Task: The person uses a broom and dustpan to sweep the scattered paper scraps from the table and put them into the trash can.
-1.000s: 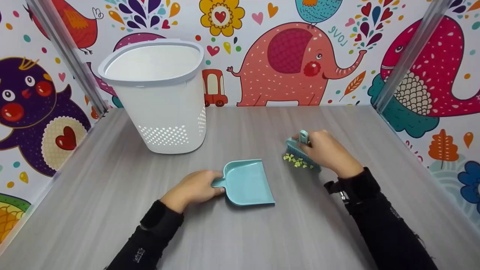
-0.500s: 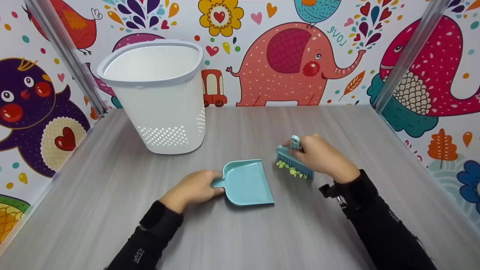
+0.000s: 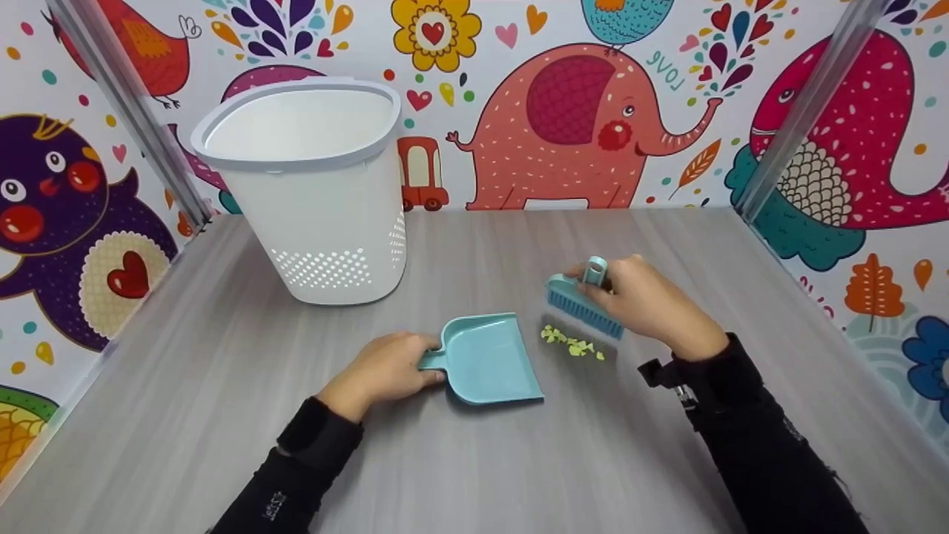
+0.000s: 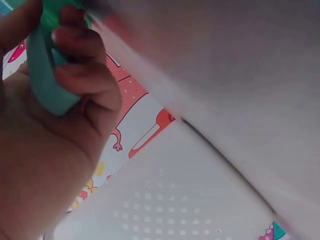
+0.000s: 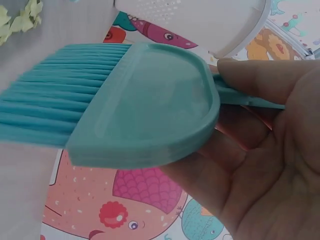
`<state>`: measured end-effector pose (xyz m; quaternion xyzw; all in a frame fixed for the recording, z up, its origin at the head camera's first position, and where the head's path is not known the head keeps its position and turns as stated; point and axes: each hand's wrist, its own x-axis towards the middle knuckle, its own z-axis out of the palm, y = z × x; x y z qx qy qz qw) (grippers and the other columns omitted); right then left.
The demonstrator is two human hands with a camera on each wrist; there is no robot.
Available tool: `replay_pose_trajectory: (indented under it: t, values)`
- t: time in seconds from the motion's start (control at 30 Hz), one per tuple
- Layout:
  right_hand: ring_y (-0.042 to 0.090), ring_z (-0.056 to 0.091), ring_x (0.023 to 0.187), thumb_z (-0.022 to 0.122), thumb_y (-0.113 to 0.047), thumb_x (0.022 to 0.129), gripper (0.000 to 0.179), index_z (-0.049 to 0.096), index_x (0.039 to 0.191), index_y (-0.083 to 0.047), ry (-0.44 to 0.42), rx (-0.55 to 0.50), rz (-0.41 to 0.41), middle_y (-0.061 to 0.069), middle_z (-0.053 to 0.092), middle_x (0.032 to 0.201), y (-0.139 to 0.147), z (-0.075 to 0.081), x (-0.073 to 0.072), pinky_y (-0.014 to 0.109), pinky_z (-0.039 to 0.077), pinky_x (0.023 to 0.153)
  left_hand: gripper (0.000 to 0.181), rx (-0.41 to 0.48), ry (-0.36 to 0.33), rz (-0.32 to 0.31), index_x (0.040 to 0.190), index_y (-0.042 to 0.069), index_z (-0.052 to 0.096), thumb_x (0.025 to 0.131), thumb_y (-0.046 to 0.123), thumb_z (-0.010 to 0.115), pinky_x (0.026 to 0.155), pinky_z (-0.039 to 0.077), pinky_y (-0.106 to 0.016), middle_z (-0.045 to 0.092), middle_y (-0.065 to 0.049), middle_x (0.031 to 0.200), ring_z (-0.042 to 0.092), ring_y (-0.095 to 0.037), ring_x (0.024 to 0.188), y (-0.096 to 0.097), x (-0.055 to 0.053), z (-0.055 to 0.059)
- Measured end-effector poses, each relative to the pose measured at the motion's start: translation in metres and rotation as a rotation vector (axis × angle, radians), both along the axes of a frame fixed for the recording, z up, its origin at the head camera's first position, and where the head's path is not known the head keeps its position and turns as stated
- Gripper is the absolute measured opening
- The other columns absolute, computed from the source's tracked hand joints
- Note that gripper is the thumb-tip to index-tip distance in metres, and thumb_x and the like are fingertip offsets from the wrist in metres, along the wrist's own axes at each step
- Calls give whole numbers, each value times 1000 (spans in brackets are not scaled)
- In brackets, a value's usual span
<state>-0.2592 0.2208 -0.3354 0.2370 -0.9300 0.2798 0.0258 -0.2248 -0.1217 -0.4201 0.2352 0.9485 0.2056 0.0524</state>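
Note:
A light teal dustpan [image 3: 491, 361] lies on the table with its open edge facing right, bare inside. My left hand [image 3: 389, 368] grips its short handle [image 4: 47, 80], fingers curled round it in the left wrist view. To the right, my right hand [image 3: 649, 300] holds a teal hand brush [image 3: 586, 305] by the handle. Its bristles [image 5: 60, 92] point down and toward me, raised over the table. A small row of pale yellow-green scraps [image 3: 574, 343] lies between the brush and the dustpan's edge, showing also as scraps [image 5: 20, 22] in the right wrist view.
A tall white bin [image 3: 326, 215] with a grey rim and small holes low in its side stands at the back left. Patterned walls [image 3: 578, 133] with cartoon animals enclose the grey wood-grain table [image 3: 415, 460] at the back and sides.
The brush swept the scraps left and toward me, closer to the dustpan, then lifted off and back from them. The left hand and dustpan have barely moved.

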Motion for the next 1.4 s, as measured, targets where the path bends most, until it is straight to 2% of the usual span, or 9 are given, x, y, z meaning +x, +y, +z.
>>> replay_pose_trajectory:
  t: [0.07,0.23,0.43,0.6,0.9,1.1,1.3,1.4]
  values:
    - [24,67,85,68,-15,94,27,71,121,-13,0,22,-17,11,71,108,1,-2,-2,45,56,80,21,-9,7,0,96,16,66,87,32,75,69,41,-36,53,8,76,48,-13,73,-1,0,0]
    - [25,65,85,69,-12,92,27,71,119,-12,-1,73,-51,11,70,109,-1,-8,-7,46,55,83,20,-5,2,-4,83,15,60,88,29,74,66,38,-36,44,6,69,46,-15,70,-2,-1,-1]
    - [22,66,85,67,-4,92,26,71,117,-5,6,95,3,14,71,109,-7,-15,-6,43,56,79,11,38,-5,6,89,19,68,86,27,76,69,41,-36,50,7,73,48,-14,73,-4,-2,-2]
    - [23,68,93,68,-1,89,29,70,117,-2,20,121,38,15,70,111,-15,-15,0,45,54,85,15,63,-1,-9,80,19,64,85,25,76,66,39,-35,46,7,69,45,-13,70,-5,-2,-3]
    - [17,67,88,67,2,88,25,71,113,-1,21,102,99,11,71,104,-27,-15,12,44,55,84,15,70,-10,-8,80,19,63,85,24,76,66,39,-35,45,8,68,44,-13,69,-6,-3,-5]
    - [17,68,94,66,1,90,25,71,114,-1,45,69,125,12,71,109,-35,-17,15,41,55,84,10,73,-17,0,85,20,67,86,24,76,67,40,-35,47,7,69,46,-13,70,-6,-2,-3]
    - [20,68,99,65,-7,93,28,70,120,-6,44,10,94,11,70,115,-34,-11,16,42,54,83,9,74,-14,7,89,18,69,86,24,76,68,40,-35,50,7,71,46,-14,71,-5,-2,-4]
    - [22,69,94,66,-8,92,28,70,120,-7,60,-6,67,11,70,112,-29,-6,17,44,55,81,9,71,-12,12,87,19,69,86,25,76,68,40,-35,49,7,70,46,-14,71,-5,-2,-3]
